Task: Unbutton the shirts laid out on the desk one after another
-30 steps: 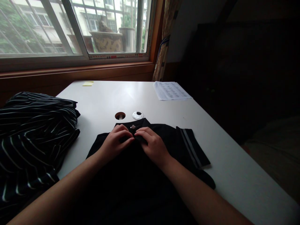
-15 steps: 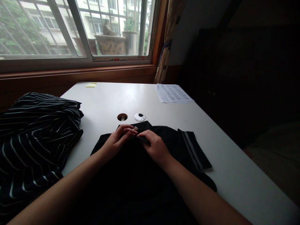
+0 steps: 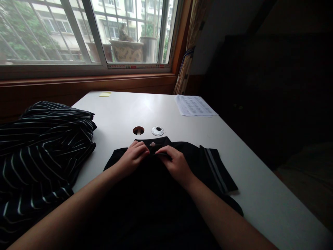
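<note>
A black shirt (image 3: 156, 194) with a collar lies spread on the white table, its near part lost in dark shade. Grey stripes cross its right sleeve (image 3: 217, 166). At the neck, a small pale label (image 3: 152, 144) shows inside the collar. My left hand (image 3: 135, 156) is closed on the left side of the collar, fingers curled over the cloth. Opposite it, my right hand (image 3: 174, 161) pinches the collar's right edge between thumb and fingers. Only a narrow gap separates the two sets of fingertips.
A heap of black-and-white striped cloth (image 3: 52, 149) covers the table's left side. Beyond the shirt are a round cable hole (image 3: 138, 130) and a silvery round cover (image 3: 157, 131). Printed sheets (image 3: 196, 105) and a yellow sticky note (image 3: 105, 94) lie near the far edge of the table (image 3: 122, 107).
My left fingers have come down from the label onto the collar edge and curled in, so the label now shows between my hands. The whole view has shifted slightly.
</note>
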`<state>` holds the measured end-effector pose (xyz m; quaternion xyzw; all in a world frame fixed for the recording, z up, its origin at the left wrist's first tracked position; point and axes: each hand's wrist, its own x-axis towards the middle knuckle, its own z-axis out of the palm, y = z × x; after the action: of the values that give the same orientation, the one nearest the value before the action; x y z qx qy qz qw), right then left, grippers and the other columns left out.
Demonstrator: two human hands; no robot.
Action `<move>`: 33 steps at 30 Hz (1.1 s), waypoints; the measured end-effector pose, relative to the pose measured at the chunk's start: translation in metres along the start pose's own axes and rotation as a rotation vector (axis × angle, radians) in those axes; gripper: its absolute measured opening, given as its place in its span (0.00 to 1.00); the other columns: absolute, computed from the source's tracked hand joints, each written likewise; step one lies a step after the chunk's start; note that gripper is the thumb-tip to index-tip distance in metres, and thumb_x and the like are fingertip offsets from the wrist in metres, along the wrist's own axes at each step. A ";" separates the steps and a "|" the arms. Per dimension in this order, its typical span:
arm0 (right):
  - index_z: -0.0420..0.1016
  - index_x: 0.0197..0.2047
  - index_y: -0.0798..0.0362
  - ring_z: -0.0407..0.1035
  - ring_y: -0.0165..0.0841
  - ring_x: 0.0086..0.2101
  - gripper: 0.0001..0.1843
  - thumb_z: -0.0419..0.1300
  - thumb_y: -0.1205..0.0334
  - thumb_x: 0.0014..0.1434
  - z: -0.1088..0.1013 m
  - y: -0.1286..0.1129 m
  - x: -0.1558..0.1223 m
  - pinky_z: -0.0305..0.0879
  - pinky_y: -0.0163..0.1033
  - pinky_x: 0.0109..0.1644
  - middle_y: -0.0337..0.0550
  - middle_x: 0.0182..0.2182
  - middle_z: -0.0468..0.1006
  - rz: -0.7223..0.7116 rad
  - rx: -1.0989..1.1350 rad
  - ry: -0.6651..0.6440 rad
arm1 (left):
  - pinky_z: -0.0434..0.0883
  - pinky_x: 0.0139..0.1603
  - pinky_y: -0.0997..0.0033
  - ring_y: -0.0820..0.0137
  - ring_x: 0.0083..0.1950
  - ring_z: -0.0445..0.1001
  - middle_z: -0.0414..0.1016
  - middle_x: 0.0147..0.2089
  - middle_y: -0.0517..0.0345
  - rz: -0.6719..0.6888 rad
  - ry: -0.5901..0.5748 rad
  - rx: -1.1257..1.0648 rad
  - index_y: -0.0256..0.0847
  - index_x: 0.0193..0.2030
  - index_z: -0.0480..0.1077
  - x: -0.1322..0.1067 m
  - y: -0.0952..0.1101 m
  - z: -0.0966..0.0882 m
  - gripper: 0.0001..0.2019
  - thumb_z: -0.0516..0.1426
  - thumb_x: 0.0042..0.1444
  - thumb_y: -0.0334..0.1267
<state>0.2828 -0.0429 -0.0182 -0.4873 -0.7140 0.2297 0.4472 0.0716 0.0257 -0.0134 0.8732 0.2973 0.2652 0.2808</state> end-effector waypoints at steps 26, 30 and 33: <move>0.79 0.40 0.50 0.75 0.37 0.34 0.11 0.59 0.55 0.63 -0.001 -0.001 0.002 0.65 0.38 0.37 0.41 0.33 0.82 0.311 0.032 0.159 | 0.64 0.48 0.59 0.61 0.44 0.64 0.70 0.38 0.53 0.025 -0.009 -0.060 0.41 0.35 0.69 -0.001 0.003 -0.002 0.14 0.49 0.69 0.42; 0.79 0.40 0.51 0.74 0.37 0.34 0.11 0.59 0.55 0.62 -0.001 -0.001 0.003 0.65 0.38 0.37 0.41 0.33 0.82 0.322 0.040 0.158 | 0.64 0.48 0.60 0.61 0.43 0.64 0.70 0.38 0.53 0.041 -0.027 -0.063 0.41 0.35 0.69 -0.001 0.003 -0.003 0.13 0.48 0.69 0.41; 0.79 0.40 0.51 0.74 0.37 0.33 0.11 0.59 0.55 0.62 -0.001 -0.001 0.003 0.66 0.38 0.37 0.41 0.33 0.82 0.324 0.044 0.160 | 0.65 0.47 0.60 0.61 0.43 0.64 0.71 0.38 0.53 0.037 -0.047 -0.063 0.41 0.35 0.69 0.000 0.005 -0.004 0.14 0.48 0.68 0.42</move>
<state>0.2828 -0.0404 -0.0156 -0.6026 -0.5832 0.2749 0.4703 0.0709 0.0234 -0.0076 0.8751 0.2661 0.2591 0.3102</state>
